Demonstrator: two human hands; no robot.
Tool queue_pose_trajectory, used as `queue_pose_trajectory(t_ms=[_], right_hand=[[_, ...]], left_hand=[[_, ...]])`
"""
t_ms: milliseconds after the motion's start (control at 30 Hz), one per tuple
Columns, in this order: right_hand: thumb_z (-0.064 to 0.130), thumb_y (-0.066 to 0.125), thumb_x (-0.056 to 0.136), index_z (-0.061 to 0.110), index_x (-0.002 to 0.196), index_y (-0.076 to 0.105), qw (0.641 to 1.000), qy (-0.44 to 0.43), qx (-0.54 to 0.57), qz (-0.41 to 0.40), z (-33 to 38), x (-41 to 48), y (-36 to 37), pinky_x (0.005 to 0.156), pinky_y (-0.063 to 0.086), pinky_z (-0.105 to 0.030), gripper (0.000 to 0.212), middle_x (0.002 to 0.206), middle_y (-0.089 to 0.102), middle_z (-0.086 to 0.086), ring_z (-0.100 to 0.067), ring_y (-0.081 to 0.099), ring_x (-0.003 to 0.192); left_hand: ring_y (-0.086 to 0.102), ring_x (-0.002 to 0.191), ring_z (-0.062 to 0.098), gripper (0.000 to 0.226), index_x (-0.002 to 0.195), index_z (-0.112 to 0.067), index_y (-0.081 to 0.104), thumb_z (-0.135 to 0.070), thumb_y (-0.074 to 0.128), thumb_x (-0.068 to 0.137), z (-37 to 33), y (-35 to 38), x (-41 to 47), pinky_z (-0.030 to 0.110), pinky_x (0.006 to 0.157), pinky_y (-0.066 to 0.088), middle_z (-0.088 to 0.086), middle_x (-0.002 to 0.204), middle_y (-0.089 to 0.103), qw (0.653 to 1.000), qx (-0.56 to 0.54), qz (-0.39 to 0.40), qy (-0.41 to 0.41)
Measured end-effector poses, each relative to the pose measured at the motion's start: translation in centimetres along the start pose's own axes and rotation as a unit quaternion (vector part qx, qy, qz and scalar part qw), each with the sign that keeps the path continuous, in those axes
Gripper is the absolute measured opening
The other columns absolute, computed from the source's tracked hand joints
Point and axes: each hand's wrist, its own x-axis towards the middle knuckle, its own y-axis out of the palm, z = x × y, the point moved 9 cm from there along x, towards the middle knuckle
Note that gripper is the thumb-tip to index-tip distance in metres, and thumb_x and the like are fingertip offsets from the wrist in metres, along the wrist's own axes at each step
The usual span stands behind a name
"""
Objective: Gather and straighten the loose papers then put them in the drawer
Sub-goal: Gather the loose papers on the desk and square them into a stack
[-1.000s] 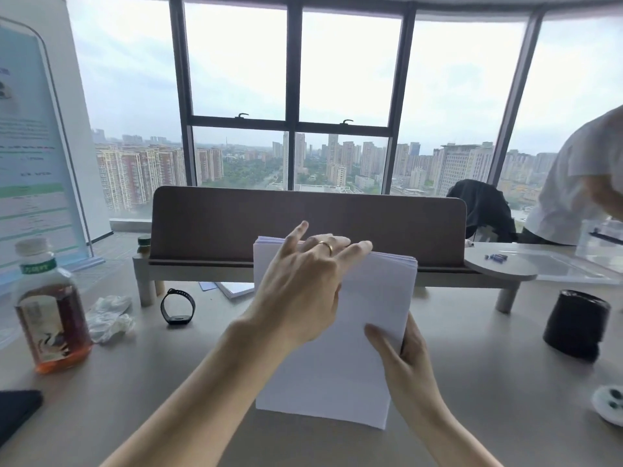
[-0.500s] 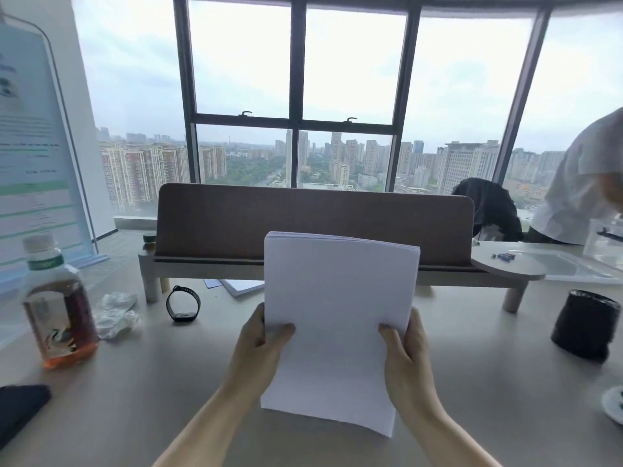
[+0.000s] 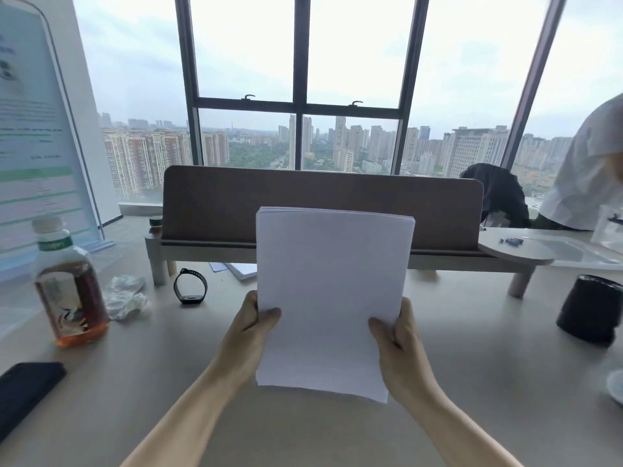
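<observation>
A person's two bare hands hold a stack of white papers (image 3: 332, 298) upright above a pale tabletop (image 3: 488, 365), seen from a head camera looking forward and down. The left hand (image 3: 251, 326) clasps the stack's left edge at about 8 o'clock from the stack's middle, thumb on the near face. The right hand (image 3: 399, 342) clasps the right edge at about 4 o'clock, thumb likewise on the near face. Each grip is clenched on the papers, low on the sides, so most of the stack rises toward 12 o'clock above the hands. The long axis runs nearly straight up and down, leaning slightly, with the bottom edge slanting lower on the right. That bottom edge looks to hang just clear of the tabletop, though contact cannot be ruled out from this angle. The top edges look fairly even, with thin sheet lines showing at the upper left corner. Both hands sit level with each other, neither nearer. No drawer is in view, so which way the stack must travel cannot be told. At 9 o'clock stand a bottle (image 3: 67, 284) of brown drink, a crumpled wrapper (image 3: 126, 296) and a black wristband (image 3: 189, 286). At 3 o'clock sits a black cup (image 3: 590, 311). Behind the papers, at 12 o'clock, a brown screen (image 3: 320, 203) stands before wide windows.
</observation>
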Motion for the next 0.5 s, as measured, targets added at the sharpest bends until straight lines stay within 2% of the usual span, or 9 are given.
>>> queue_pose_trajectory(t_ms=[33,100,167,233,333,500], right_hand=[[0.002,0.048,0.100,0.034,0.105,0.047,1.000,0.005,-0.002,0.002,-0.2,-0.2,-0.1,0.092,0.052,-0.042,0.033,0.101,0.072,0.016,-0.013,0.068,0.098],[0.002,0.050,0.099,0.029,0.109,0.048,1.000,0.021,0.007,0.009,-0.8,-0.7,-0.2,0.099,0.050,-0.046,0.028,0.102,0.072,0.012,-0.019,0.066,0.105],[-0.005,0.049,0.099,0.022,0.111,0.051,0.999,0.023,0.031,0.017,-1.0,-1.0,0.0,0.099,0.049,-0.042,0.029,0.099,0.074,0.016,-0.007,0.067,0.098],[-0.011,0.047,0.099,0.022,0.110,0.053,0.998,0.027,0.050,0.018,-0.7,-1.0,0.0,0.091,0.049,-0.031,0.035,0.093,0.074,0.024,0.005,0.067,0.089],[-0.013,0.045,0.099,0.032,0.110,0.054,0.998,0.019,0.058,0.011,-0.5,-1.4,-0.2,0.084,0.049,-0.011,0.047,0.092,0.073,0.033,0.014,0.065,0.089],[-0.009,0.046,0.101,0.034,0.113,0.054,0.998,0.005,0.070,0.007,-0.3,-2.3,-0.1,0.085,0.051,-0.009,0.045,0.101,0.074,0.030,0.011,0.067,0.097]], left_hand=[[0.076,0.103,0.015,0.023,0.119,-0.014,0.060,-0.002,0.052,0.101,0.1,0.1,-0.2,0.037,0.089,0.055,-0.008,0.103,0.082,1.000,0.000,0.004,0.005],[0.073,0.111,0.020,0.027,0.118,-0.022,0.063,-0.015,0.060,0.092,0.8,0.4,-0.6,0.040,0.097,0.054,-0.008,0.107,0.081,1.000,0.004,0.010,0.002],[0.069,0.119,0.026,0.035,0.119,-0.026,0.065,-0.021,0.059,0.085,1.4,0.5,-0.6,0.049,0.107,0.049,-0.003,0.114,0.080,1.000,-0.010,0.015,0.001],[0.069,0.122,0.029,0.038,0.122,-0.026,0.070,-0.018,0.058,0.087,1.9,0.3,-0.4,0.054,0.111,0.046,0.003,0.120,0.079,1.000,-0.027,0.009,-0.005],[0.068,0.124,0.028,0.035,0.125,-0.025,0.073,-0.009,0.054,0.100,2.7,0.1,-0.5,0.056,0.113,0.043,0.005,0.127,0.076,0.999,-0.033,0.018,-0.021],[0.070,0.121,0.024,0.037,0.127,-0.022,0.069,-0.002,0.049,0.103,2.7,-0.1,-1.4,0.047,0.106,0.049,0.001,0.124,0.078,0.999,-0.017,0.026,-0.013]])
